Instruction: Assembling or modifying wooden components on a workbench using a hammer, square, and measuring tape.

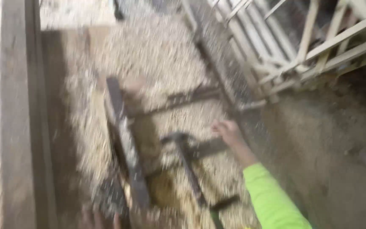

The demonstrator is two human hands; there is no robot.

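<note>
The whole view is blurred by motion. My right hand (227, 131), in a lime-green sleeve, reaches forward with its fingers curled, just above a dark flat crosspiece (208, 147); whether it grips anything is unclear. A dark hammer-shaped tool (188, 167) lies on the gravel just left of that arm. A long dark metal bar (126, 140) runs from mid-frame down to the bottom edge. Only the fingertips of my left hand (93, 218) show there, beside the bar's lower end.
Pale gravel (157, 51) covers the ground, and thin dark rods (191, 95) lie across it. A tall wooden plank (20, 127) stands along the left. A pale metal grille (284, 55) fills the upper right, with bare brown ground (331, 148) below it.
</note>
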